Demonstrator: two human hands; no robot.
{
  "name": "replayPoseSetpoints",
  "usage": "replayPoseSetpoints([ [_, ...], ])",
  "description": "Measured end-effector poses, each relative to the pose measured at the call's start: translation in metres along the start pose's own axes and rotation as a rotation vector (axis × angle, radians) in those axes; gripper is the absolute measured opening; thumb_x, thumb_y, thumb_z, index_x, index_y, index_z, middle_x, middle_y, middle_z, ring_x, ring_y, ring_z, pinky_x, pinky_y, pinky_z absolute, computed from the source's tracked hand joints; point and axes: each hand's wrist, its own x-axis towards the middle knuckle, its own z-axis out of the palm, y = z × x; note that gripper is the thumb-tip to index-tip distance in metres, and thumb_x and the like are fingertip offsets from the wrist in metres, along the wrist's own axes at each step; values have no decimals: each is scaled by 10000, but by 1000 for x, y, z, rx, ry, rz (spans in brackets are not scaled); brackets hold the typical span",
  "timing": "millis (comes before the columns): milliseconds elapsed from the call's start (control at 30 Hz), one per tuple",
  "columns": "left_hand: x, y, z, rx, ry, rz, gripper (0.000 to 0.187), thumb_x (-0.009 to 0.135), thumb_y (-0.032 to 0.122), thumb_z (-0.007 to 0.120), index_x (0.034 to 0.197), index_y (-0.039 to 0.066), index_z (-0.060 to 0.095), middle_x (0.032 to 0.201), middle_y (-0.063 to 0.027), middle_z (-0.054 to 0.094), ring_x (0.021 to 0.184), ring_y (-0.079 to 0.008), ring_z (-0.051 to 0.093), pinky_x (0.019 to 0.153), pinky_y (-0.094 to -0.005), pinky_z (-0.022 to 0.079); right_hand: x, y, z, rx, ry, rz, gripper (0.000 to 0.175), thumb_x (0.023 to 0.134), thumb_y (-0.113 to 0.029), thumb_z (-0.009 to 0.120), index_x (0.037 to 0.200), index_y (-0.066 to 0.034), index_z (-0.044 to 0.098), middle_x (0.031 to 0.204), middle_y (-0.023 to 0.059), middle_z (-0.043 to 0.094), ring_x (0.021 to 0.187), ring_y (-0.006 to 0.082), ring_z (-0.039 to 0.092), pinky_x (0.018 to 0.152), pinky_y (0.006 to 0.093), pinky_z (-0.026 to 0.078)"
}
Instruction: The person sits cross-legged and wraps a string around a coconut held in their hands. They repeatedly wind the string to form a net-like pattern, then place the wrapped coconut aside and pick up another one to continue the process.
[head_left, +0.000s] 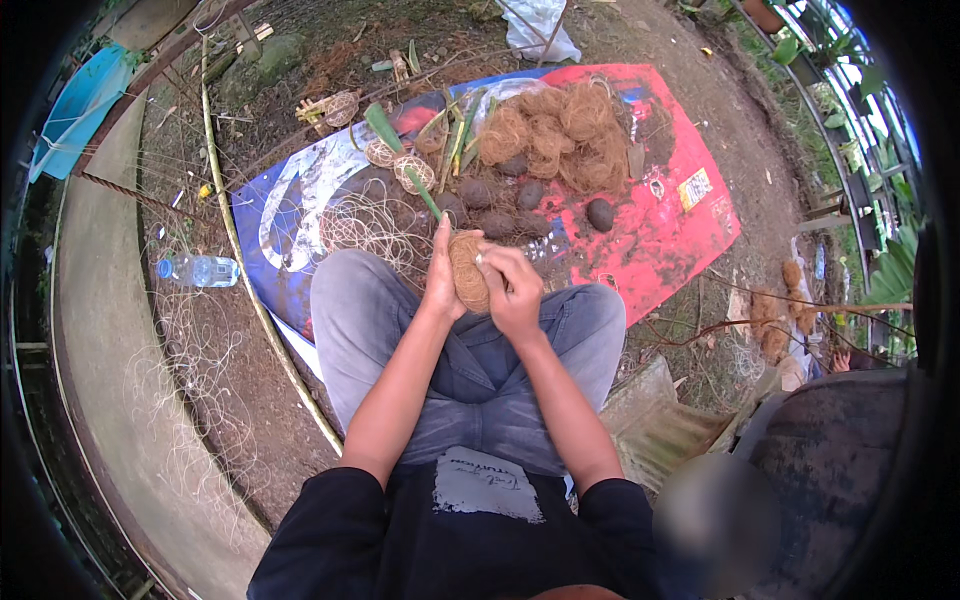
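Above my lap, my left hand (443, 276) cups a ball wrapped in brown coconut fibre (471, 281), its palm along the ball's left side. A green cut stem (424, 193) rises from behind the left fingertips towards the mat. My right hand (516, 291) is at the ball's upper right, thumb and fingers pinching a small pale strand against it; most of that strand is hidden. Just beyond lie several dark soil balls (496, 224) and two string-wrapped balls, one of them light brown (415, 174). Loose pale string (367, 232) is tangled on the left.
A red and blue plastic sheet (675, 247) bears a heap of coconut fibre (555, 131). Left are a water bottle (202, 271) and a long thin pole (225, 202). At right stand corrugated sheeting (660, 420) and a dark barrel (825, 442); another person's hand (841, 361) shows beyond.
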Motion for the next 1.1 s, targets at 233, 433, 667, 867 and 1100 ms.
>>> replayPoseSetpoints([
  [233,4,-7,-22,-237,-171,-81,200,935,306,613,921,111,568,857,-38,627,746,-140,639,638,-286,548,-19,6,23,-61,67,-146,45,899,20,588,943,9,591,1041,181,671,1101,338,638,937,445,494],
  [433,3,-14,-19,-32,-24,105,215,942,207,562,1104,67,555,997,-75,601,843,-152,622,714,-302,551,-11,-1,19,70,140,-34,71,955,-73,532,931,-14,563,1124,162,653,1160,323,593,993,476,440],
  [667,4,-27,-26,-70,31,97,203,970,204,536,1109,58,556,973,-71,597,892,-149,609,802,-285,534,-19,19,36,-128,119,-206,34,888,-55,581,899,-24,572,988,155,684,979,370,637,912,474,481],
  [867,17,-22,-38,-167,-84,-67,311,968,364,562,1068,70,573,970,-72,630,899,-162,631,809,-303,540,3,15,19,-199,-37,-390,60,848,-30,618,889,-41,576,940,143,673,945,360,636,883,442,491],
  [1100,20,-30,-26,51,62,213,354,974,424,526,1092,95,582,993,-54,637,939,-167,631,868,-340,530,-13,28,45,232,397,421,120,958,-118,550,906,-20,597,945,147,667,938,303,648,872,343,478],
])
